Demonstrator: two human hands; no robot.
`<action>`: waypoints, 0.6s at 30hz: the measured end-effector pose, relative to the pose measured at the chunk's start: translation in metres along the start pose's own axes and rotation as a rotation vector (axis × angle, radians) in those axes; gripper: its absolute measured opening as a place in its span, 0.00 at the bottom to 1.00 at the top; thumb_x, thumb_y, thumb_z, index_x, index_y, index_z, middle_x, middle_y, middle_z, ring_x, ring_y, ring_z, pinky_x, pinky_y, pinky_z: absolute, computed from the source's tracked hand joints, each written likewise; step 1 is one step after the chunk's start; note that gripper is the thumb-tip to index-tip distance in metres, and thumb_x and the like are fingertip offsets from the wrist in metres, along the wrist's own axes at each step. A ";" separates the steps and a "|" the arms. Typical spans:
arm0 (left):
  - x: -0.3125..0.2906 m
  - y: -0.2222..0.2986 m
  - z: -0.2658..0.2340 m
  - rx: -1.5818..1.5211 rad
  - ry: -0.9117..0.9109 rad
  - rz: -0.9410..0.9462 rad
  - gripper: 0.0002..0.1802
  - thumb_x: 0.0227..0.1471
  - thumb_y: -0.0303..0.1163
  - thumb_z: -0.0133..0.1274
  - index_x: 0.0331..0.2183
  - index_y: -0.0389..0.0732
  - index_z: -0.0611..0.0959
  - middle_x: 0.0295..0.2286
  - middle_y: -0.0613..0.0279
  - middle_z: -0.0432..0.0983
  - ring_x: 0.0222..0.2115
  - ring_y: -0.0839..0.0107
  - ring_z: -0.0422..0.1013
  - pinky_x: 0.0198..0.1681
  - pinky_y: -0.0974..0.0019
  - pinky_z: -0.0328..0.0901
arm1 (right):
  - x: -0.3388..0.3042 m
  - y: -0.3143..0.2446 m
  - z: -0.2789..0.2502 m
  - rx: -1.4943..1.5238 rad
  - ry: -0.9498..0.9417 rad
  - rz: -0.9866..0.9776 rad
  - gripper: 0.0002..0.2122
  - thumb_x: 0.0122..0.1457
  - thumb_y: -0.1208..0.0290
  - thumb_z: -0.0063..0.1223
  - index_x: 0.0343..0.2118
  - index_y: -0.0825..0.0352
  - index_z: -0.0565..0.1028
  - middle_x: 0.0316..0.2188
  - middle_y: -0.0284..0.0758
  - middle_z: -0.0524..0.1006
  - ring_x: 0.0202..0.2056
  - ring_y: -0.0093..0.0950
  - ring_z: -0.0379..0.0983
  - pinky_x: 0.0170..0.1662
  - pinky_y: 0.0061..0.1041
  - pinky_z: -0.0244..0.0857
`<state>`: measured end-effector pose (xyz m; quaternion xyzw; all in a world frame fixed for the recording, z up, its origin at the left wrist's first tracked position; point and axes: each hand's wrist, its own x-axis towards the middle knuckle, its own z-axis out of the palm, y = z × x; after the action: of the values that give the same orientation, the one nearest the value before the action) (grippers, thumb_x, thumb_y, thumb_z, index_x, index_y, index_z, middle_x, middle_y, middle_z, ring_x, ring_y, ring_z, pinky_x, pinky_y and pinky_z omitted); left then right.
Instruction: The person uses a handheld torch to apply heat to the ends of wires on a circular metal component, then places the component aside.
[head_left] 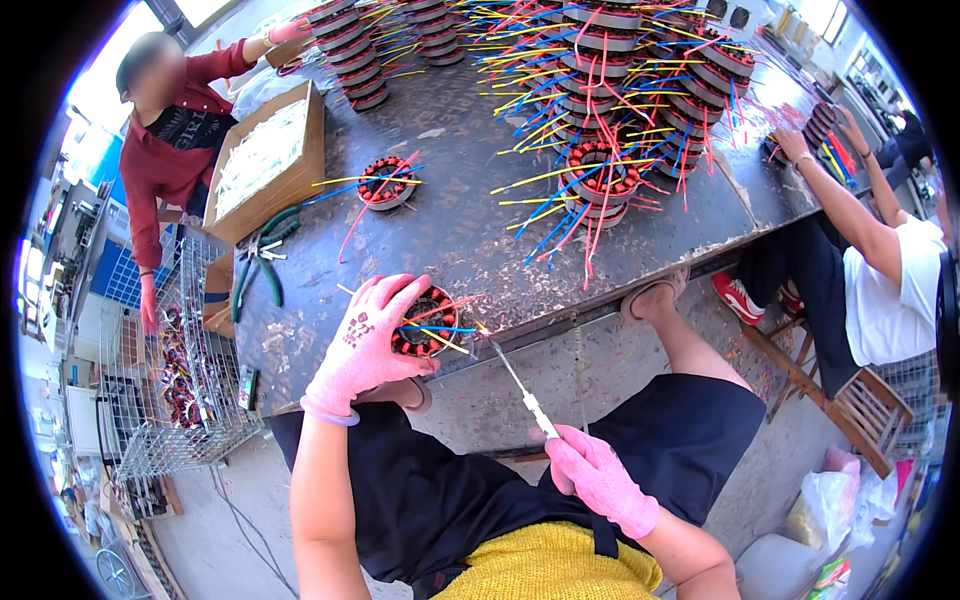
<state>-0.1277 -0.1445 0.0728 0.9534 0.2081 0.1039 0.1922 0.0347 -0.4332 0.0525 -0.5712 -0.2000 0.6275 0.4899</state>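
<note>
Nearest the lens, my right hand [600, 480], in a pink glove, was closed around the white handle of a thin pick tool [520, 390], fingers wrapped together; its metal tip pointed up-left toward the stator's wires. My left hand [365, 345], also pink-gloved, gripped a small motor stator [428, 325] at the near edge of the dark worktable [470, 230], fingers curled over its left side and top, thumb underneath. Red, blue and yellow lead wires stuck out of the stator to the right, just beside the tool tip; I could not tell whether tip and wire touched.

Farther back on the table sat one lone stator [387, 183] with long leads, and beyond it tall stacks of stators [620, 90]. Green-handled pliers [262, 262] lay by a cardboard box [268, 165] at the left. A wire basket [175, 380] stood off the table's left end. One person in red sat at far left, another in white at right.
</note>
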 end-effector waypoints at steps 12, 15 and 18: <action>-0.001 -0.002 0.003 0.031 0.017 0.006 0.54 0.24 0.40 0.73 0.57 0.38 0.70 0.52 0.50 0.66 0.54 0.51 0.62 0.60 0.53 0.57 | 0.000 -0.003 0.001 0.035 -0.009 -0.004 0.17 0.68 0.64 0.43 0.54 0.69 0.71 0.20 0.24 0.64 0.22 0.14 0.59 0.26 0.18 0.54; -0.001 -0.002 0.002 0.032 0.011 0.001 0.54 0.24 0.40 0.73 0.57 0.38 0.70 0.53 0.50 0.66 0.54 0.50 0.62 0.60 0.53 0.57 | 0.001 -0.002 0.001 0.027 -0.008 0.000 0.17 0.68 0.64 0.43 0.54 0.69 0.71 0.20 0.24 0.64 0.22 0.14 0.58 0.25 0.18 0.54; 0.000 -0.001 0.003 0.026 0.005 -0.001 0.54 0.24 0.40 0.73 0.57 0.38 0.70 0.53 0.50 0.66 0.54 0.50 0.62 0.60 0.53 0.56 | 0.000 -0.004 0.001 0.054 -0.006 0.009 0.17 0.68 0.64 0.43 0.54 0.69 0.71 0.20 0.24 0.64 0.22 0.14 0.58 0.25 0.18 0.54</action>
<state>-0.1274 -0.1445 0.0700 0.9554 0.2104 0.1035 0.1794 0.0354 -0.4313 0.0556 -0.5566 -0.1818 0.6368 0.5017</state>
